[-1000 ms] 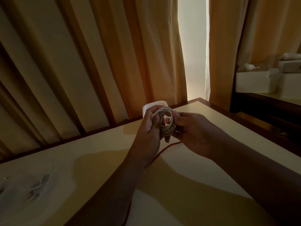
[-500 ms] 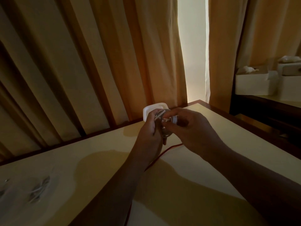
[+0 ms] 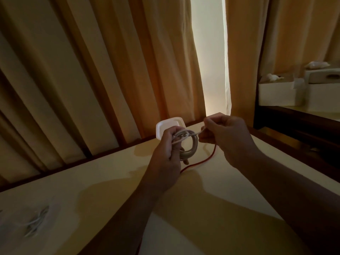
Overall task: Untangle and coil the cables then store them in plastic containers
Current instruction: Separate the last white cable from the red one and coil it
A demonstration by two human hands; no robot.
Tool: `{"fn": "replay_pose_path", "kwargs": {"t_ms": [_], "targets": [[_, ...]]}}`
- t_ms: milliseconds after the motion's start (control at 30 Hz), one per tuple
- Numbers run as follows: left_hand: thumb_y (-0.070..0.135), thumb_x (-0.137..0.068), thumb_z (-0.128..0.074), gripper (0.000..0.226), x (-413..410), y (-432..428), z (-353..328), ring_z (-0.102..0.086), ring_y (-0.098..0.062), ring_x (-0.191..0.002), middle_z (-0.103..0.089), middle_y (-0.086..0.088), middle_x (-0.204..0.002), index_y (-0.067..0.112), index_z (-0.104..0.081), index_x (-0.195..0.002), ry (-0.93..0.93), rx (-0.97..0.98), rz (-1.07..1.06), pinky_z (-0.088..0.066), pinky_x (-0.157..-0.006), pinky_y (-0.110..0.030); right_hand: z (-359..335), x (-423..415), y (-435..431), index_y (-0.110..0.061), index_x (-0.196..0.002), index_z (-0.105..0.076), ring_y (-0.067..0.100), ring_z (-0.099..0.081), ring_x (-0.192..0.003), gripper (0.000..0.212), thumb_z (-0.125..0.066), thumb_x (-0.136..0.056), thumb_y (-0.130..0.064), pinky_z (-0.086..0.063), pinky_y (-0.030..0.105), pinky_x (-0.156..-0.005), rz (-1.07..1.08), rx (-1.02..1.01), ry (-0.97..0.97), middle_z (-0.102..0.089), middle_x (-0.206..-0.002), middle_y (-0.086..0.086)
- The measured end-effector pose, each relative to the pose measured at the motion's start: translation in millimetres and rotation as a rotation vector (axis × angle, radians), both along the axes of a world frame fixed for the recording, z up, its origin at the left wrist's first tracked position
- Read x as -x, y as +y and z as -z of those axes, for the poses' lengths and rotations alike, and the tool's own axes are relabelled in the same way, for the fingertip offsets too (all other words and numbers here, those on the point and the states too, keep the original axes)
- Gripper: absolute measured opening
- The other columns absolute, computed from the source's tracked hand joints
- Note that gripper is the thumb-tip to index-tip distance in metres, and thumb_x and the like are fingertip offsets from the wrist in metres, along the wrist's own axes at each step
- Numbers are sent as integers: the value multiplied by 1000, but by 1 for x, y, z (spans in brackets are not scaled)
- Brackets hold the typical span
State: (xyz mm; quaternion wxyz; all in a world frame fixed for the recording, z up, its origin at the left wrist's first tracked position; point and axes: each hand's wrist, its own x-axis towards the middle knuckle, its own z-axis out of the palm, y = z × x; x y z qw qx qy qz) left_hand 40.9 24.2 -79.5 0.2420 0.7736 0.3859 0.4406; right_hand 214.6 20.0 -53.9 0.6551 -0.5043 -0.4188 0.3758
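Left hand (image 3: 165, 154): fingers are curled round one side of the white cable coil (image 3: 190, 147), clamping the bundled loops together above the table (image 3: 92, 199).
Right hand (image 3: 228, 138): thumb and fingertips pinch the cable's free end (image 3: 199, 133), which is drawn out sideways from the coil. The other fingers are curled in.
Coil location: in the air between the two hands, just in front of the white plastic container (image 3: 171, 126). The container stands at the table's far edge, by the curtains (image 3: 110, 70).
Container: I cannot tell in this light whether it is lidded or open.
Weight: judged light, since one hand carries the whole coil.
Stiffness: judged soft but springy — the loops are likely to spread if the grip slackens.
Surface: the sheath looks smooth and is likely to slide through a loose pinch.
Where to hold: across all the loops at one point, as the left hand does, with the tail held close to its tip for wrapping or tucking.
Fragility: judged low for the cord, but the connector end — not clearly visible — should be spared sharp bends.
Red cable (image 3: 202, 161): lies loose on the table below the hands, uncoiled.
Other items: a pale cable tangle (image 3: 35, 223) lies blurred at the near left, and white boxes (image 3: 281, 92) sit on a shelf at the right.
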Motion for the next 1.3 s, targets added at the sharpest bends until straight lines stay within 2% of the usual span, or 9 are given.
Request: {"fn": "replay_pose_path", "kwargs": {"t_ms": [100, 200, 333, 500, 700, 867, 1100, 1200, 1300], "targets": [[28, -110, -40, 28, -8, 0, -3, -62, -7, -115, -59, 11, -126, 39, -47, -135, -21, 25, 12, -57, -98, -29, 5, 1, 2, -11, -111, -65, 18, -76, -82, 16, -63, -97, -17, -64, 40, -80, -57, 65, -149, -74, -97, 7], [33, -110, -38, 25, -10, 0, -3, -62, 0, -111, -61, 9, -124, 43, -46, -131, -68, 18, -16, -58, -95, -26, 6, 7, 3, -17, -106, -65, 18, -75, -82, 17, -63, -96, -29, -64, 35, -77, -67, 73, -262, -74, -95, 1], [33, -110, -36, 24, -10, 0, -5, -63, -10, -119, -59, 6, -135, 48, -40, -127, -122, 70, -42, -56, -96, -24, 5, 15, -5, -21, -99, -71, 17, -71, -80, 29, -52, -100, -42, -59, 24, -70, -36, 46, -458, -72, -85, -5], [42, -106, -45, 25, 0, 12, -5, -62, -24, -123, -61, 1, -136, 46, -52, -130, -357, 239, -31, -59, -94, -46, 2, 20, -11, -16, -111, -73, 12, -75, -92, 25, -61, -96, -32, -60, 38, -91, -261, 12, -247, -77, -99, -3], [18, -111, -38, 31, 2, 15, -5, -70, -20, -99, -69, -10, -123, 24, -56, -135, -553, 412, 56, -57, -69, -32, 1, 20, -11, -10, -114, -72, 17, -74, -99, 22, -69, -91, -10, -60, 39, -93, -378, 54, -54, -75, -108, 5], [17, -111, -41, 28, 0, 17, -7, -72, -15, -90, -71, -5, -116, 36, -59, -119, -537, 437, 43, -56, -65, -32, 0, 21, -10, -8, -112, -72, 21, -75, -98, 19, -67, -93, -7, -60, 39, -91, -411, 113, 75, -73, -113, 10], [18, -108, -46, 23, -1, 17, -6, -73, -14, -91, -76, 5, -104, 33, -58, -120, -475, 386, 56, -57, -67, -32, 0, 23, -11, -5, -121, -65, 28, -73, -104, 26, -56, -97, 0, -62, 37, -85, -476, 192, 292, -70, -119, 15], [20, -109, -46, 25, -1, 17, -6, -73, -18, -102, -72, -3, -119, 26, -57, -131, -478, 389, 55, -58, -72, -32, -1, 25, -12, -8, -118, -63, 25, -71, -104, 23, -52, -99, 0, -61, 27, -72, -467, 198, 287, -68, -120, 15], [20, -109, -47, 30, -1, 15, -8, -71, -21, -104, -70, -8, -123, 20, -55, -138, -509, 425, 71, -57, -68, -29, -3, 26, -11, -10, -113, -62, 26, -70, -104, 20, -52, -100, 0, -60, 26, -71, -484, 209, 294, -68, -119, 17]]}}
